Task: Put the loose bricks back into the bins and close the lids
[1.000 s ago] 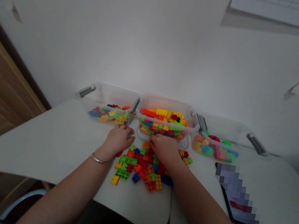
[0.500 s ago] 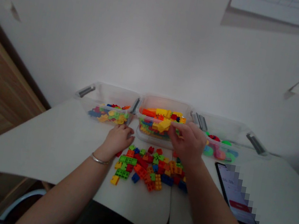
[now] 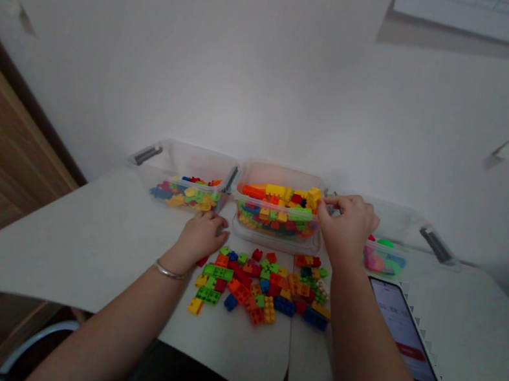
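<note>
Over the right end of the middle clear box [image 3: 272,241], my right hand [image 3: 346,223] pinches a yellow block [image 3: 313,198]. That box holds orange, yellow, red and green blocks up near its rim. My left hand [image 3: 202,234], with a silver bangle on the wrist, rests on the table behind the left edge of the loose block pile [image 3: 262,287]; its fingers are slightly curled and apart, with nothing seen in them. Red, orange, green, blue and yellow blocks make up the pile, which spreads across the seam between two white tabletops.
At the left stands a clear box [image 3: 185,195] of small coloured pieces. Another clear box [image 3: 420,256], with round coloured pieces, is behind my right hand. A phone [image 3: 406,335] lies right of my right forearm. The wall [image 3: 274,76] rises behind the boxes.
My right hand has moved right with the yellow block, from the front of the middle box to its right end. My left hand has stayed in place.
</note>
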Demonstrator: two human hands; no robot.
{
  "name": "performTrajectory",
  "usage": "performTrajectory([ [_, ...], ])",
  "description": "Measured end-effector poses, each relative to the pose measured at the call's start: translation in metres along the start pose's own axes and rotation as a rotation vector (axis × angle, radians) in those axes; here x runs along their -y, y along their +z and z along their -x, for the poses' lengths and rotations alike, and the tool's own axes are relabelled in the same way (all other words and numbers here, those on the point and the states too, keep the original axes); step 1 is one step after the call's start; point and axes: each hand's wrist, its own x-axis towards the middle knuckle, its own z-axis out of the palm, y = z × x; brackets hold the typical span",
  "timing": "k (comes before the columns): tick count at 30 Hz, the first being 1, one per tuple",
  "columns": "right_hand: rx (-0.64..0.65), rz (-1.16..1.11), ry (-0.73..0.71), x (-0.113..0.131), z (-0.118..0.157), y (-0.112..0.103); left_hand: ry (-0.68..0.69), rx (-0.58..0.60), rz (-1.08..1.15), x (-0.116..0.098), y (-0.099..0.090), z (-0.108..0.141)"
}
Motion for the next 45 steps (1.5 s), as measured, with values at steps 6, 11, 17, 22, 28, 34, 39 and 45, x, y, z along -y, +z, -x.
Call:
performTrajectory([
  [6, 0.089, 0.026, 0.045, 0.002, -0.001, -0.001, 0.001, -0.007, 0.006, -0.001, -0.002, 0.001],
  [11, 0.057, -0.027, 0.024, 0.001, -0.001, -0.001, -0.001, 0.0, 0.001, -0.001, -0.002, 0.001],
  [17, -0.091, -0.141, -0.103, 0.003, -0.004, -0.013, 0.001, 0.01, 0.007, 0.0, -0.002, 0.0],
  [22, 0.105, -0.376, -0.331, 0.018, -0.003, -0.037, -0.001, 0.016, -0.001, -0.001, -0.003, 0.0],
  [28, 0.722, -0.327, -0.417, 0.05, 0.018, -0.052, 0.016, 0.021, 0.009, 0.0, -0.002, 0.0],
  [34, 0.942, 0.031, -0.463, 0.064, 0.038, -0.027, -0.001, 0.011, -0.011, -0.001, -0.002, 0.001],
  [39, 0.99, 0.147, -0.477, 0.064, 0.049, -0.006, 0.006, 0.004, -0.005, -0.001, -0.001, 0.001],
  [45, 1.016, 0.209, -0.455, 0.066, 0.053, 0.001, 0.008, 0.015, 0.002, 0.0, -0.001, 0.0],
])
